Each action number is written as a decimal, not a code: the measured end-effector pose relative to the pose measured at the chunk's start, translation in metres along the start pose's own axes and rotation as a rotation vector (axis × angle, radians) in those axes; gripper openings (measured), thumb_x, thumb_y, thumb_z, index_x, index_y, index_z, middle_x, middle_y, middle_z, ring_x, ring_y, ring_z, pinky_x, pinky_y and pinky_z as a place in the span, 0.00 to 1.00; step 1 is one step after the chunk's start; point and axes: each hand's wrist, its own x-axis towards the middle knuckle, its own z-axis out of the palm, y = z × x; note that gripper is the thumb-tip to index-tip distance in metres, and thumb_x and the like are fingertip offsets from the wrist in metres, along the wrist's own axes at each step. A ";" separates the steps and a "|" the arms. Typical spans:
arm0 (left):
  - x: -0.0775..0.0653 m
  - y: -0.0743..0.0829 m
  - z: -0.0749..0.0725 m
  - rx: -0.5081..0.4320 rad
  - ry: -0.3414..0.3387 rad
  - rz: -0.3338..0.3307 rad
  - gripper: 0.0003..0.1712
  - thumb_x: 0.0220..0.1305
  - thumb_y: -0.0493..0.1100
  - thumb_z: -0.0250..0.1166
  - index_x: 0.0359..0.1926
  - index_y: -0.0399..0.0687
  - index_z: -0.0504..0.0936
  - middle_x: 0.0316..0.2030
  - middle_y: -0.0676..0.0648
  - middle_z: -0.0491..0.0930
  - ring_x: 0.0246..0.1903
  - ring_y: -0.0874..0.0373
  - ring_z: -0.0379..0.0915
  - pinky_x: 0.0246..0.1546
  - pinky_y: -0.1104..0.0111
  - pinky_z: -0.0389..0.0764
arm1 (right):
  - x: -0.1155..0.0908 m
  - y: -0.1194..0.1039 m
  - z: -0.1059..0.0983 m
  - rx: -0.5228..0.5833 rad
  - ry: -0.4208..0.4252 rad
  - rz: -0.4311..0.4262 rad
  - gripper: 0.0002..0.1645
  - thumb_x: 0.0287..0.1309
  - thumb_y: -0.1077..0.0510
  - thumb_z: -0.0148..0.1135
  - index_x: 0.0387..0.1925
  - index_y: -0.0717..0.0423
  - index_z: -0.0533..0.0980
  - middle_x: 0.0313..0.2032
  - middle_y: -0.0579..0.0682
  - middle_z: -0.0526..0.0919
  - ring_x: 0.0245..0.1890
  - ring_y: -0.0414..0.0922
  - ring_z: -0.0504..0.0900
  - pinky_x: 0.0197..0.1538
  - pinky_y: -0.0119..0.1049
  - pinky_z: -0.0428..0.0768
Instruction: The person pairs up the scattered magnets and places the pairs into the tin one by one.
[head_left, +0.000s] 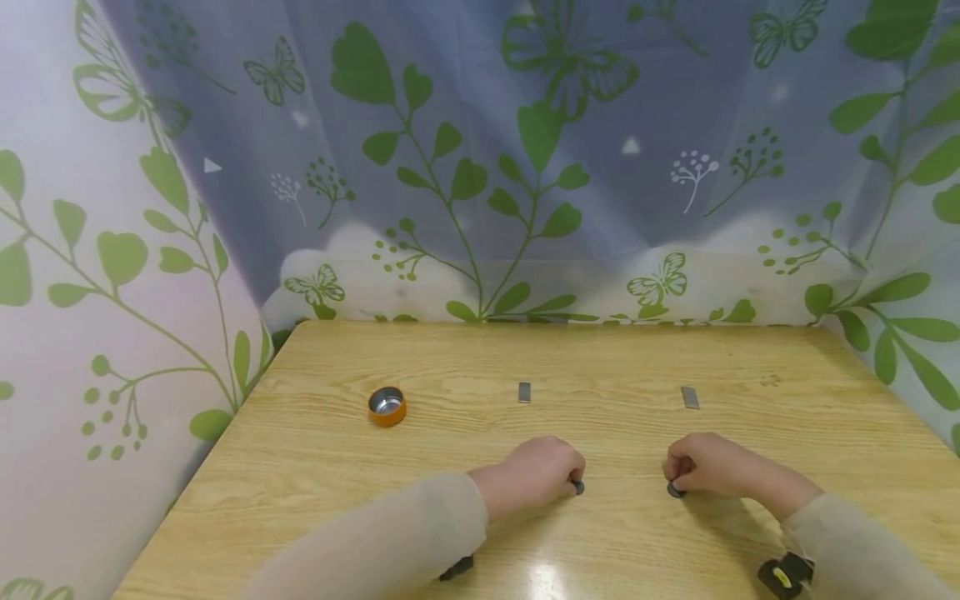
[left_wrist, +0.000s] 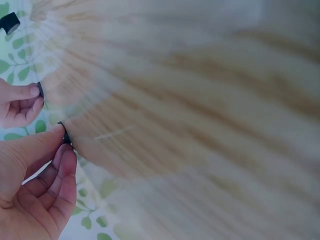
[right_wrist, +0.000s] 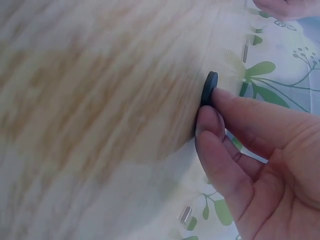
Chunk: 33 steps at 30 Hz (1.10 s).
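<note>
black disc (right_wrist: pixel 210 88) in right hand (head_left: pixel 712 464)

Curtained-off tabletop filming corner, looks indoors; home, office or lab, can't tell. Cues: wood-grain table (head_left: pixel 450 362) backed by a blue-violet drape (head_left: pixel 480 158) printed with white clouds, green leaf sprays and butterflies. Pale leaf-print left panel (head_left: pixel 67 350) and right panel (head_left: pixel 926 275) close in the sides, so it reads as a three-sided booth. Soft folds in the drape suggest hung cloth. Black wrist camera (head_left: pixel 783 575) by the right sleeve (head_left: pixel 855 542) fits a recording setup. Print looks homely, but the room beyond is hidden.
</note>
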 end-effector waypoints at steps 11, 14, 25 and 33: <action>0.005 0.008 -0.001 0.012 -0.005 -0.004 0.06 0.58 0.45 0.67 0.27 0.53 0.80 0.24 0.59 0.75 0.25 0.68 0.66 0.30 0.78 0.69 | 0.004 -0.002 0.003 0.032 -0.006 -0.021 0.07 0.50 0.64 0.67 0.24 0.53 0.75 0.24 0.38 0.74 0.24 0.32 0.68 0.28 0.31 0.70; 0.007 0.009 -0.001 0.000 -0.002 -0.003 0.05 0.58 0.45 0.67 0.27 0.53 0.80 0.24 0.59 0.75 0.25 0.68 0.67 0.29 0.78 0.69 | 0.005 -0.004 0.004 0.025 -0.004 -0.026 0.08 0.50 0.65 0.67 0.24 0.53 0.75 0.24 0.38 0.74 0.24 0.32 0.68 0.27 0.31 0.70; 0.016 0.010 0.004 -0.022 0.006 -0.016 0.04 0.57 0.46 0.68 0.30 0.53 0.82 0.25 0.60 0.75 0.26 0.68 0.67 0.29 0.78 0.69 | 0.008 -0.011 0.005 0.013 0.019 -0.028 0.07 0.49 0.66 0.67 0.24 0.54 0.76 0.24 0.38 0.74 0.24 0.32 0.68 0.28 0.31 0.71; 0.024 0.018 0.001 -0.028 -0.017 -0.039 0.06 0.57 0.45 0.68 0.36 0.52 0.85 0.30 0.59 0.80 0.29 0.69 0.71 0.33 0.79 0.71 | 0.008 -0.012 0.006 0.014 0.024 -0.012 0.07 0.49 0.66 0.67 0.24 0.55 0.76 0.23 0.39 0.74 0.24 0.33 0.68 0.28 0.30 0.71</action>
